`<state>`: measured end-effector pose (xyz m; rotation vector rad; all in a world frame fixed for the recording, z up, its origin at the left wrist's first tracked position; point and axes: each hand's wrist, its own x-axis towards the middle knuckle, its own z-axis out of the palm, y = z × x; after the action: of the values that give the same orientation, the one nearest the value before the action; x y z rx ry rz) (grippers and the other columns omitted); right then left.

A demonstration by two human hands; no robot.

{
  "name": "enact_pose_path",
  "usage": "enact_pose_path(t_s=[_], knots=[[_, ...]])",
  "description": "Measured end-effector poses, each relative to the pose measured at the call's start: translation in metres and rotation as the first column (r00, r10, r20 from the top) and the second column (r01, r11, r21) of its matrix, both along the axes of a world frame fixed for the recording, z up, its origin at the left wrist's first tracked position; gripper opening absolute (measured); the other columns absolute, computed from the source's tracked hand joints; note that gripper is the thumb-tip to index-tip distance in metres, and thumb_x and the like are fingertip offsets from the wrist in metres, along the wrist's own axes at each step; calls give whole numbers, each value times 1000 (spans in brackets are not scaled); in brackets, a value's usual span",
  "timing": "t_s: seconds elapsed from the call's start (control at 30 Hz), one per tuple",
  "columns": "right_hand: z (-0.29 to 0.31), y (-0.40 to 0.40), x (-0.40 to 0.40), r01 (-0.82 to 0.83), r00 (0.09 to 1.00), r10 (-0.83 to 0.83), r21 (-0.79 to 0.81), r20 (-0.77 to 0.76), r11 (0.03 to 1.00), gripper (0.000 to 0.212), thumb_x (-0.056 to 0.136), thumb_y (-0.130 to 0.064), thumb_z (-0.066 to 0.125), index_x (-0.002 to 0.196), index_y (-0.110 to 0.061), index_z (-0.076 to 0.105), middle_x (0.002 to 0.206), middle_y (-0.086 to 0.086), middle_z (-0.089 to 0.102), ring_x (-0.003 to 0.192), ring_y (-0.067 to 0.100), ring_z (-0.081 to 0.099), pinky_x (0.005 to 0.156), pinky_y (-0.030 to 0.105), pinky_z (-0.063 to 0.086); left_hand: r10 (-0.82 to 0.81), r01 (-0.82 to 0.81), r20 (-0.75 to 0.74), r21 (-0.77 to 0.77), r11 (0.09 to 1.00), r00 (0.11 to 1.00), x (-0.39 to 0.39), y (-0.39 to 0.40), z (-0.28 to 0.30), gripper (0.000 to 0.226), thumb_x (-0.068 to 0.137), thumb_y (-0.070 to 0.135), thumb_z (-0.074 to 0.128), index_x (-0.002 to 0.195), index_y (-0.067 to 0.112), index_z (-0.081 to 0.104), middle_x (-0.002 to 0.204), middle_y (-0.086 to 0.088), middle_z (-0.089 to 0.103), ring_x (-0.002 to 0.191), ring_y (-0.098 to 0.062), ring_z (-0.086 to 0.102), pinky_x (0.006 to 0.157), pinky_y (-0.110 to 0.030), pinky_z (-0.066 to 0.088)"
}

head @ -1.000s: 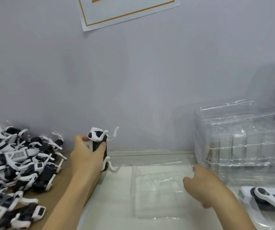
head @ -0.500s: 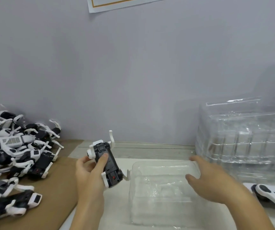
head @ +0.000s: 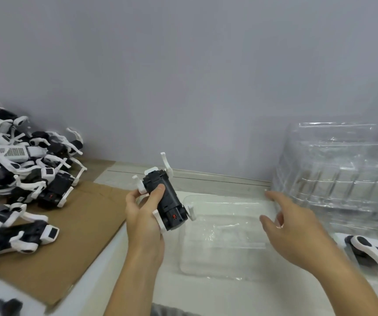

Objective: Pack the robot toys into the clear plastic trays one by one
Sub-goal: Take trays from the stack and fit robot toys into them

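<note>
Your left hand (head: 143, 221) holds one robot toy (head: 165, 197) above the tabletop (head: 138, 288), just to the left of the clear plastic tray (head: 224, 236). The toy shows its black underside, with white legs going out at the corners and a small red mark near the end that is closer to you. Your thumb lies across the black body and the other fingers curl behind it, so the grip is closed around the toy. The tray lies flat on the white surface in front of you, and I see no toy in it. Your right hand (head: 297, 226) is over the right edge of this tray with the fingers spread and relaxed; whether the fingertips touch the rim, I cannot tell. Behind that hand, a tall stack of clear trays (head: 340, 179) stands against the grey wall (head: 183, 76). At the far right edge another toy (head: 370, 249) lies near the stack. On the left, a big pile of robot toys (head: 17, 174) rests on a brown cardboard sheet (head: 81, 229), well apart from the tray.
</note>
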<state>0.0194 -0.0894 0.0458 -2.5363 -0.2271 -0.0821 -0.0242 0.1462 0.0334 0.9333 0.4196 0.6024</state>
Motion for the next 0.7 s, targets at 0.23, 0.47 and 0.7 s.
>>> enact_pose_path(t_s=[0.23, 0.47, 0.7], knots=[[-22, 7, -8, 121, 993, -117, 281, -29, 952, 44, 90, -23, 63, 131, -37, 54, 95, -10, 55, 87, 19, 60, 76, 34, 49, 4, -4, -18, 10, 1000, 1000, 0, 0, 1, 18, 90, 14, 67, 99, 18, 51, 107, -11, 60, 81, -20, 65, 58, -34, 55], [-9, -18, -7, 66, 989, -46, 142, -142, 988, 45, 90, -27, 61, 128, -42, 43, 95, -12, 50, 80, 2, 51, 55, 18, 32, -26, 28, -21, 96, 995, 999, 2, -11, 19, 22, 92, 15, 66, 106, 14, 51, 97, -7, 62, 75, -17, 67, 54, -32, 54], [5, -10, -9, 8, 987, -28, 128, 157, 992, 37, 93, -32, 58, 130, -35, 53, 105, -12, 52, 89, 4, 46, 74, 23, 37, -88, 87, 29, 14, 996, 996, -2, -31, 32, 34, 94, 10, 64, 125, 11, 53, 117, -10, 65, 85, -19, 71, 75, -42, 56]])
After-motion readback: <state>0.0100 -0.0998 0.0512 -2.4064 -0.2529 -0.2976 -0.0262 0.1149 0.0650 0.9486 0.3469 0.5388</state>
